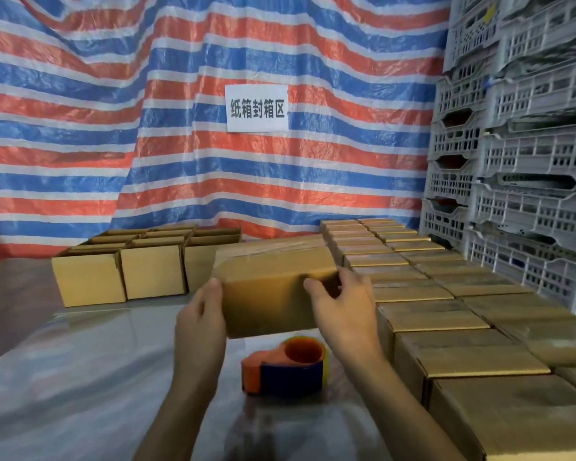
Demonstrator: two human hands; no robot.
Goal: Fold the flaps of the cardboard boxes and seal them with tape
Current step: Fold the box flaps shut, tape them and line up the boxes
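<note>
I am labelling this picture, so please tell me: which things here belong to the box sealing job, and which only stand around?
For the job: held box, gripped by left hand and right hand; tape dispenser; open boxes; closed boxes.
Just around: plastic crates; striped tarp; paper sign.

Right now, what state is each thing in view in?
held box, flaps closed, gripped at both ends.
left hand, grips the held box's left end.
right hand, grips its right end.
tape dispenser, resting on the table, untouched.
open boxes, tops open, back left.
closed boxes, flaps down, in rows on the right.
</note>
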